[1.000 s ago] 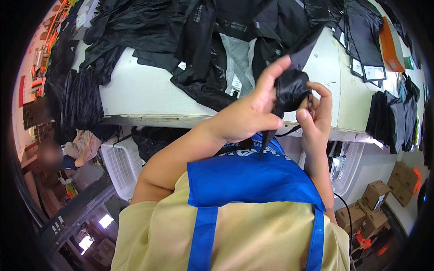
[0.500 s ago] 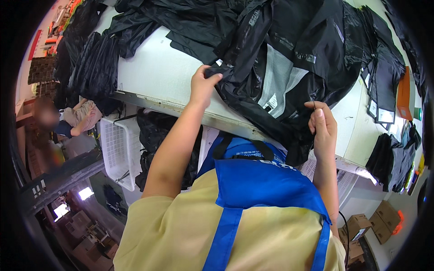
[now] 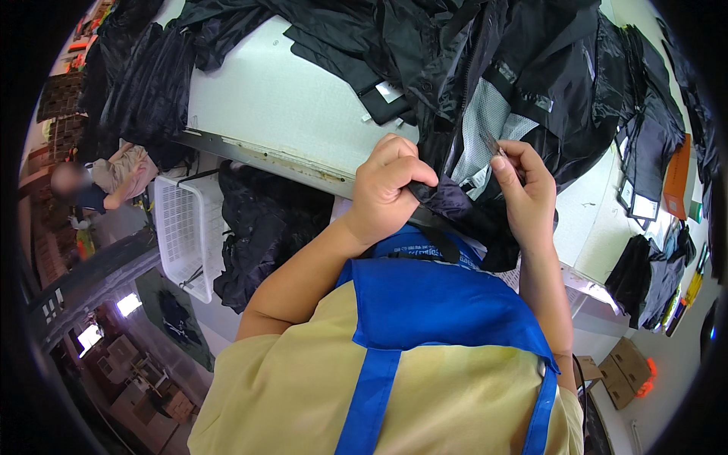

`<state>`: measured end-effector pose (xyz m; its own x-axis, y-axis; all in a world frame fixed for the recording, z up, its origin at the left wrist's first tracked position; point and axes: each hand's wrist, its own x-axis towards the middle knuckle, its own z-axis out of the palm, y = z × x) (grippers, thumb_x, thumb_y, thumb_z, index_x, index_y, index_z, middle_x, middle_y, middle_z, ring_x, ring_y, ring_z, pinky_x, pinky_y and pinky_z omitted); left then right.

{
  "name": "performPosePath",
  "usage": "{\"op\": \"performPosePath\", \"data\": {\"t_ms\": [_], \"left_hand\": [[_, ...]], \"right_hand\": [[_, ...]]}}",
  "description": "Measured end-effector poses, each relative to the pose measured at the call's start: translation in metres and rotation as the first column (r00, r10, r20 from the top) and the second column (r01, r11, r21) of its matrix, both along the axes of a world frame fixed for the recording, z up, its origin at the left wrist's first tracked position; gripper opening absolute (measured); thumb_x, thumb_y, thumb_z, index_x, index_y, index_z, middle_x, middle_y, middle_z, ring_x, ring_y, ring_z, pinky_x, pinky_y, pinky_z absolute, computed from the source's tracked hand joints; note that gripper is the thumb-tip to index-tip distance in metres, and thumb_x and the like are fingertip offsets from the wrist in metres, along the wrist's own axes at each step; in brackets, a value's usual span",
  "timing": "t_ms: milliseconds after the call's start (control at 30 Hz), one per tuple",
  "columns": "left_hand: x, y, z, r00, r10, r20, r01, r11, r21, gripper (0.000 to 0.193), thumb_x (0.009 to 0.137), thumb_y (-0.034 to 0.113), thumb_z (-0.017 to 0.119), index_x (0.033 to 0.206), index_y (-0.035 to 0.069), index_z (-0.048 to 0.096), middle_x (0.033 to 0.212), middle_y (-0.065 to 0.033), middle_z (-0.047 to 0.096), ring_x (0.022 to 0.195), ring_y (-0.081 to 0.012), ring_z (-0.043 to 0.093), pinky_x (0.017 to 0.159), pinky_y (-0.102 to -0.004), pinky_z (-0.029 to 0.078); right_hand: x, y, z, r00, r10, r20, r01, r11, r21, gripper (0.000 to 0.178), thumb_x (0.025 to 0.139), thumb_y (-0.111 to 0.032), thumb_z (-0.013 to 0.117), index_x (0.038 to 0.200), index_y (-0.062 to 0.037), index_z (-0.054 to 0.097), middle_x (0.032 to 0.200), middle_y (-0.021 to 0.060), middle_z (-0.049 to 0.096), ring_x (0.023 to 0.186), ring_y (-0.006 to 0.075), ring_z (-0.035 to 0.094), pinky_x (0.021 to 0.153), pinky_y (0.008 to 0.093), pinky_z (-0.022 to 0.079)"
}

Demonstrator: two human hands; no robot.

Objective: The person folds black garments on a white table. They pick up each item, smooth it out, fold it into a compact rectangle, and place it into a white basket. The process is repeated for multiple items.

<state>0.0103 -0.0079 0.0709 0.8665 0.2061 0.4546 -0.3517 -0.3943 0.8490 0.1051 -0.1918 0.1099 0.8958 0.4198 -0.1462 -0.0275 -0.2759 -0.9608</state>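
A black jacket with a grey mesh lining lies across the table edge in front of me. My left hand is closed on a bunched edge of it, lifted close to my apron, with the dark cloth coming out past the thumb. Beside it on the right, my right hand grips small thread snips between thumb and fingers. Their pointed metal tips stick up in front of the mesh. The palm side hides the rest of the tool. Folds of the jacket hang down between both hands.
More black garments cover the back of the white table. A white plastic basket and a dark cloth pile are below its left edge. An orange box stands at the right. Another person sits far left.
My left hand has come right and nearer with a gathered jacket edge. My right hand has risen slightly left, and the snips' tips now show. The jacket has shifted.
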Motion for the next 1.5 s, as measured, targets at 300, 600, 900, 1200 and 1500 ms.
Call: {"op": "performPosePath", "data": {"t_ms": [300, 600, 900, 1200, 1500], "left_hand": [[0.011, -0.027, 0.006, 0.986, -0.152, 0.063, 0.149, 0.988, 0.045, 0.031, 0.052, -0.011, 0.063, 0.078, 0.006, 0.063, 0.073, -0.0065, 0.048, 0.073, -0.0268, 0.051, 0.064, -0.0348, 0.042], [0.079, 0.054, -0.025, 0.902, 0.369, -0.225, -0.373, 0.927, 0.022, 0.058, 0.078, 0.018, 0.073, 0.128, 0.005, 0.046, 0.131, -0.0148, 0.043, 0.123, -0.0279, 0.040, 0.100, -0.0404, 0.037], [0.115, 0.197, -0.082, 0.637, 0.486, -0.599, -0.727, 0.120, -0.676, 0.080, 0.080, 0.018, 0.073, 0.141, -0.002, 0.025, 0.136, -0.0185, 0.042, 0.121, -0.0295, 0.046, 0.099, -0.0379, 0.042], [0.070, 0.067, 0.019, 0.999, -0.028, -0.046, -0.015, 0.671, -0.742, 0.056, 0.085, 0.001, 0.059, 0.137, 0.003, 0.037, 0.131, -0.0069, 0.049, 0.116, -0.0182, 0.050, 0.103, -0.0318, 0.037], [0.048, 0.019, 0.034, 0.905, -0.420, -0.071, 0.298, 0.744, -0.598, 0.078, 0.075, 0.002, 0.066, 0.140, 0.010, 0.025, 0.132, -0.0144, 0.046, 0.116, -0.0222, 0.049, 0.098, -0.0305, 0.037]], "right_hand": [[-0.002, 0.007, -0.005, 0.978, -0.087, -0.190, 0.112, 0.985, 0.128, 0.036, 0.082, -0.008, 0.070, 0.112, 0.0053, 0.055, 0.088, 0.0035, 0.062, 0.078, 0.0051, 0.053, 0.069, 0.0177, 0.043], [0.060, -0.155, -0.003, 0.971, 0.037, -0.234, -0.123, 0.923, -0.364, 0.014, 0.074, -0.002, 0.059, 0.087, 0.0026, 0.056, 0.078, -0.0012, 0.054, 0.076, 0.0074, 0.047, 0.071, 0.0222, 0.039], [0.078, -0.237, -0.020, 0.705, -0.209, 0.678, 0.696, 0.389, -0.604, 0.023, 0.093, -0.022, 0.053, 0.106, -0.0050, 0.062, 0.087, 0.0164, 0.065, 0.079, 0.0275, 0.063, 0.069, 0.0370, 0.048], [0.036, 0.028, 0.044, 0.965, 0.131, -0.227, -0.024, 0.906, 0.423, 0.031, 0.098, -0.022, 0.047, 0.110, 0.0040, 0.058, 0.086, 0.0107, 0.066, 0.044, 0.0044, 0.037, 0.043, 0.0192, 0.030], [0.057, 0.043, 0.044, 0.761, 0.276, -0.588, 0.329, 0.617, 0.715, 0.011, 0.088, -0.011, 0.053, 0.096, -0.0057, 0.058, 0.063, -0.0033, 0.052, 0.041, 0.0035, 0.034, 0.040, 0.0194, 0.027]]}}
